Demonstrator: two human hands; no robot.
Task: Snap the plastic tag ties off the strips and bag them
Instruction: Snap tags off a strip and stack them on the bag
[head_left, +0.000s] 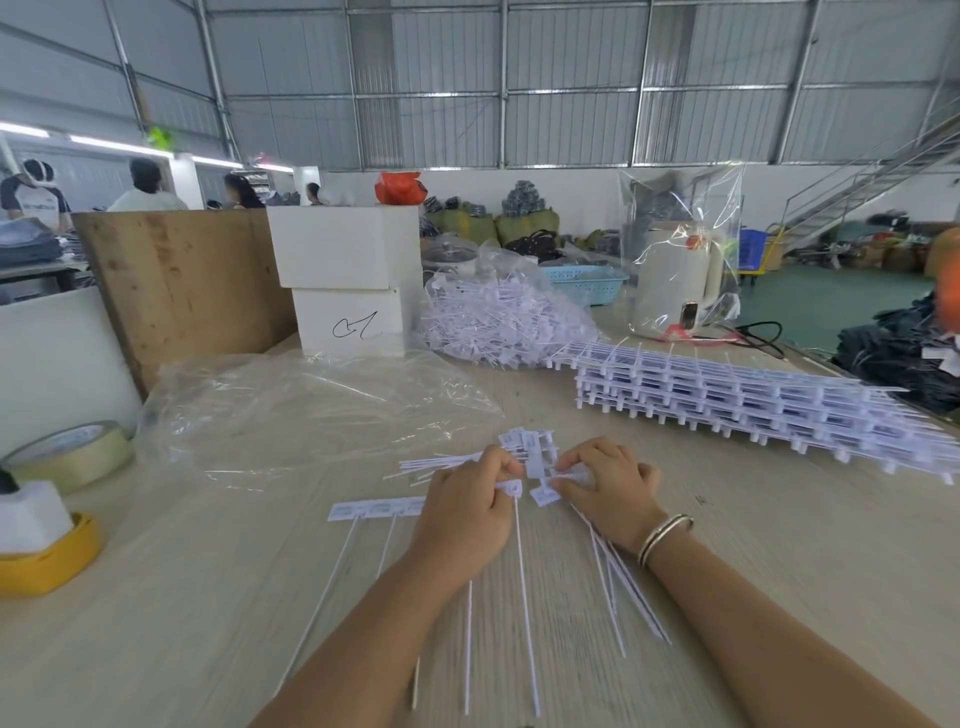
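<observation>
Head view | left hand (464, 512) pinches the strip of tag ties (382, 509) on the table (208, 597) | right hand (613, 488) pinches loose ties (621, 577) | uncut strips stack (753, 410) right | filled bag (498, 319) behind

The hall was evenly and brightly lit, a cool, flat daylight with no hard shadows; only faint soft shade lay under the hands on the pale desk (779, 545). Fluorescent tubes (119, 147) at the far left burned out to white streaks. Glare glinted off the clear plastic bag (311, 410) and the wrapped kettle (675, 275). The wide lens bowed the roof beams and stretched the corners, and motion blur smeared the desk's grain and the right edge.
</observation>
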